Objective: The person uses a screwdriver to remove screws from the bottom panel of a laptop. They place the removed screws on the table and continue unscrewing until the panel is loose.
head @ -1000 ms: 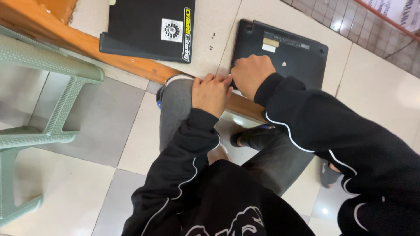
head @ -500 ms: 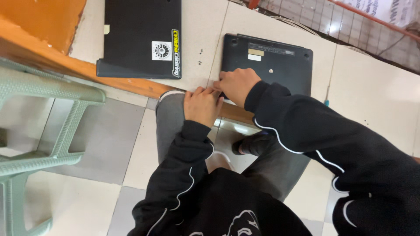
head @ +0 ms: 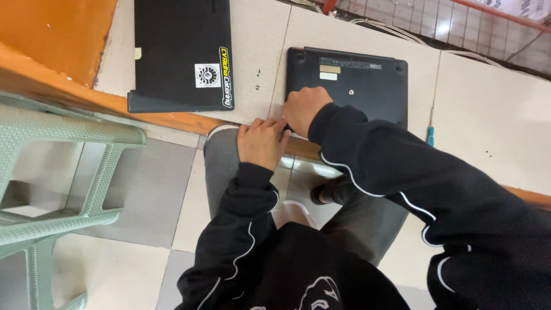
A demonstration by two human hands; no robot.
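A: Laptops on the tiled cream surface [head: 356, 34] — count?

B: Two. One flat black laptop turned underside up [head: 367, 86], directly ahead of the person. One closed black laptop with a white square sticker and a yellow strip sticker [head: 178, 51], to its left, well apart, its front edge overhanging the orange wooden edge of the surface.

A: Hands?

B: Two, both in black sleeves with white piping. Right hand [head: 304, 109] sits fisted on the near left corner of the upturned laptop; the grip is curled tight, but whether it has anything inside, cannot tell. Left hand [head: 263, 142] is just beside it at the surface edge, fingers bent, tips touching the right hand; its grip is hidden too.

A: Loose items?

B: One slim blue-handled tool [head: 430, 136] lying just right of the upturned laptop. A few small dark specks between the two laptops, too small to tell.

A: Surroundings?

B: One pale green plastic chair [head: 63, 172] at left on the tiled floor.
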